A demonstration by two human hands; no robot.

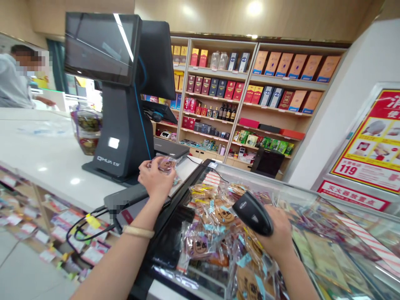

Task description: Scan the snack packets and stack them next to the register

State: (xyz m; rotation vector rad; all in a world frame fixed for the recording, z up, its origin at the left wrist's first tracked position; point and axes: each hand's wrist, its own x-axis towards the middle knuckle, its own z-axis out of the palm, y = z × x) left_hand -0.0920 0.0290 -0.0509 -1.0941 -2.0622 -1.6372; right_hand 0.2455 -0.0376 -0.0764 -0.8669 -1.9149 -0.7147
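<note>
My left hand is closed on a small clear-wrapped snack packet with purple and brown printing, held up beside the base of the point-of-sale terminal. In my right hand is a black barcode scanner, its head tilted to the upper left. Below and around the scanner lies a pile of wrapped snack packets, brown with dark lettering and light blue or purple parts. They rest on a glass-topped display case. The fingers of my right hand are partly hidden behind the scanner.
A white counter runs to the left, bearing a clear container and a dark box with cables. Behind stand shelves of boxed goods. A person is at the far left. Framed signs hang at right.
</note>
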